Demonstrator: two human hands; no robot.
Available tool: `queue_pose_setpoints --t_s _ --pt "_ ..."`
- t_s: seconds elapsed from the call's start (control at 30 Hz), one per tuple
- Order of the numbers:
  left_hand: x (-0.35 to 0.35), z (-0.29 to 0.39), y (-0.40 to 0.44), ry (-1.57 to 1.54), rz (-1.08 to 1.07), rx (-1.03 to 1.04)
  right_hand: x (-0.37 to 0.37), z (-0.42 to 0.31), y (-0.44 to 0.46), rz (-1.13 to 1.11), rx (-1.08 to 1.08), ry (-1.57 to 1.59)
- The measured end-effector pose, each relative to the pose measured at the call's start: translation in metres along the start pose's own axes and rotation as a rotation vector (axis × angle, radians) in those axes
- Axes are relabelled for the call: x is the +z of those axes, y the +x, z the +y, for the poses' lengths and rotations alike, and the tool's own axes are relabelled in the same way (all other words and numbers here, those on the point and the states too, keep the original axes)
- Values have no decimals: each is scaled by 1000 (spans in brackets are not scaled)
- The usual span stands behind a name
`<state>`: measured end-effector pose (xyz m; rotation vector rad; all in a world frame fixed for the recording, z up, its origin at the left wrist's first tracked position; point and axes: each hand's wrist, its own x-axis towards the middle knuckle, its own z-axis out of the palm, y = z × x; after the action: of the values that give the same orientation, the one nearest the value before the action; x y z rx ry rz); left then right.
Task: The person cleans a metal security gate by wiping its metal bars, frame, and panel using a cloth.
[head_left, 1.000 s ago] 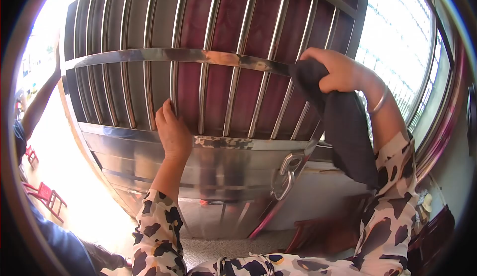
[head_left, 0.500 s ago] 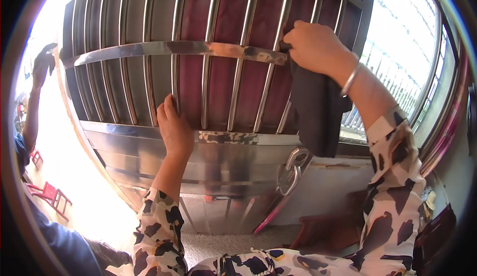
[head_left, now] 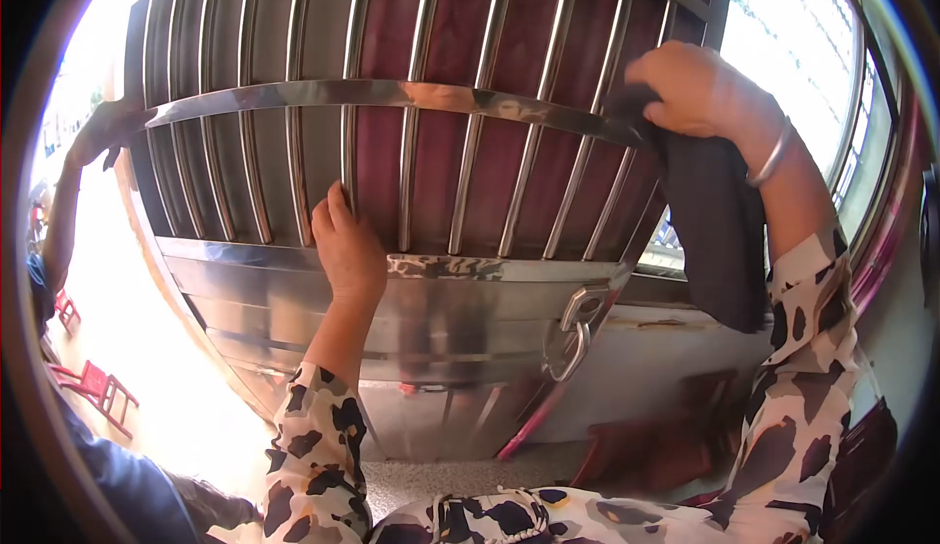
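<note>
A metal door [head_left: 460,309] with shiny vertical bars fills the middle of the head view. My left hand [head_left: 350,255] is closed at the foot of one bar [head_left: 348,147], just above the solid lower panel. My right hand [head_left: 690,91] grips a dark grey cloth [head_left: 720,240] at the right end of the horizontal metal band [head_left: 392,94]. Part of the cloth is bunched against the band, and the rest hangs down below the hand. A curved door handle [head_left: 576,333] sits lower down, apart from both hands.
At the left, another person's hand [head_left: 101,133] touches the door's far edge. Red chairs [head_left: 98,392] stand beyond in bright light. A barred window [head_left: 793,64] lies at right, and dark brown wooden furniture [head_left: 636,456] is below it.
My right hand has moved right along the band with the cloth, which has swung right too. My left hand stays at its bar. The other person's hand has come onto the door edge.
</note>
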<state>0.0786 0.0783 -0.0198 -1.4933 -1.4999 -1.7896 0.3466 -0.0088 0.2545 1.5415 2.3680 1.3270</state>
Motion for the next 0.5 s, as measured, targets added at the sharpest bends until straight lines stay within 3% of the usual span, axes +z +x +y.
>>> queue_pose_setpoints --t_s 0.13,0.3,0.43,0.5 --pt "1 1 -1 23 33 18 3 -18 5 237 113 -22" --pt "-3 -1 0 -45 -27 11 45 -50 33 194 1 -137" --pt "-4 -1 0 -64 -17 43 44 -41 22 155 -8 78" --pt "-4 -4 0 -42 -13 56 39 -40 25 170 -100 -51"
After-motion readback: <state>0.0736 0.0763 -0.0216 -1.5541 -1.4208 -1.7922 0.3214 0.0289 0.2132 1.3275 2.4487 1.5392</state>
